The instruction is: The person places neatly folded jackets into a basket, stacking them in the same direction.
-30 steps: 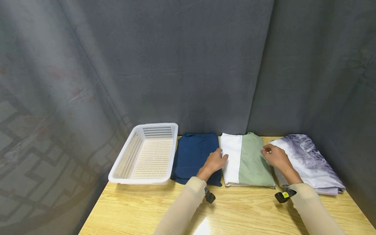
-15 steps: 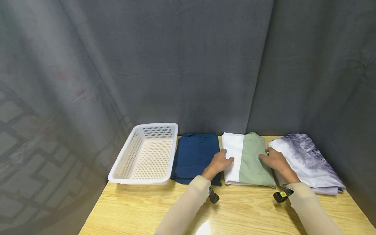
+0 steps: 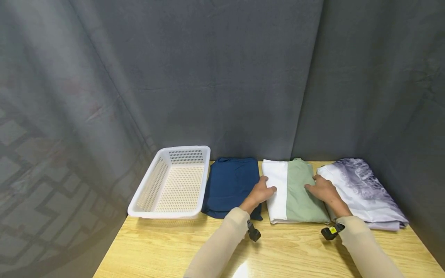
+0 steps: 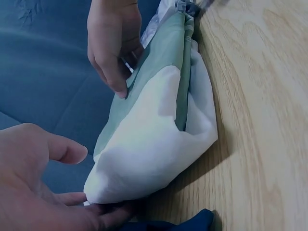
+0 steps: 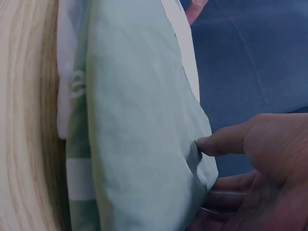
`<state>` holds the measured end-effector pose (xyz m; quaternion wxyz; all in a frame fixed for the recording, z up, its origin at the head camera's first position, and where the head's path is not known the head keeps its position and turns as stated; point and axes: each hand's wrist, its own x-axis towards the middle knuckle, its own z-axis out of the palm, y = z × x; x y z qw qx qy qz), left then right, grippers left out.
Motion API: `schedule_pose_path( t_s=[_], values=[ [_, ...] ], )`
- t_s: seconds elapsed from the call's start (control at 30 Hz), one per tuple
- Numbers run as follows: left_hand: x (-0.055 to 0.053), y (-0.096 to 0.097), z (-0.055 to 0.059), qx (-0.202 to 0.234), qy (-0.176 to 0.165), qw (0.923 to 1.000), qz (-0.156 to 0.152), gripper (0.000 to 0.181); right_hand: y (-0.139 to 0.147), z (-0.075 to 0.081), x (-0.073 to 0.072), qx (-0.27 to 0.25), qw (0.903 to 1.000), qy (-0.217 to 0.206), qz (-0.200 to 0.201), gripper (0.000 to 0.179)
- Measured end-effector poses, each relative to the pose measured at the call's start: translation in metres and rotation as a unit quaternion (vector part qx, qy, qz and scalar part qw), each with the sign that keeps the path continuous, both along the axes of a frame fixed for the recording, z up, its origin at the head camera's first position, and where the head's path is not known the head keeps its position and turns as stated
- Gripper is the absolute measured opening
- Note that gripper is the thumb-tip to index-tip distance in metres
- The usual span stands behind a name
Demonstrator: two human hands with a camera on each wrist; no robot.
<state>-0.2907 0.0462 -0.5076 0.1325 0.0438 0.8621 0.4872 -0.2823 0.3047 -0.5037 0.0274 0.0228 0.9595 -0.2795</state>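
A folded white-and-green garment (image 3: 295, 193) lies between my two hands on the table. My left hand (image 3: 259, 192) holds its white side, with fingers tucked under the edge and thumb above, as the left wrist view shows. At the green side, my right hand (image 3: 325, 190) pinches the edge; its thumb (image 5: 216, 143) dents the cloth and the other fingers go beneath, partly hidden. Layers of white and green cloth (image 4: 185, 91) show along the garment's near edge.
A white perforated plastic basket (image 3: 139, 212) stands at the left. Beside it lies a folded navy garment (image 3: 229, 181), partly under my left forearm. On the right is a folded white-and-purple garment (image 3: 365, 189). Grey curtains (image 3: 222, 85) hang behind the wooden table (image 3: 285, 251).
Both hands have closed in on the garment's sides and taken hold of it. Its near edge has shifted slightly toward me. The basket and other garments stay where they were.
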Motion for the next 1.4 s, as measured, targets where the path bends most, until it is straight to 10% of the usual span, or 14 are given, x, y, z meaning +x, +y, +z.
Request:
schedule_pose_path(
  t_s=[0.47, 1.1, 1.4],
  values=[
    [-0.012, 0.007, -0.016, 0.178, -0.043, 0.9810, 0.065, 0.068, -0.001, 0.003, 0.004, -0.015, 0.9997, -0.007, -0.017, 0.066],
    [-0.010, 0.009, -0.021, 0.261, -0.087, 0.9601, 0.049, 0.083, -0.002, 0.002, 0.003, -0.070, 0.9966, -0.033, -0.026, 0.072],
    [-0.015, 0.007, -0.030, 0.273, -0.082, 0.9574, 0.047, 0.082, -0.003, 0.005, 0.006, -0.197, 0.9746, -0.103, -0.026, 0.091]
  ],
)
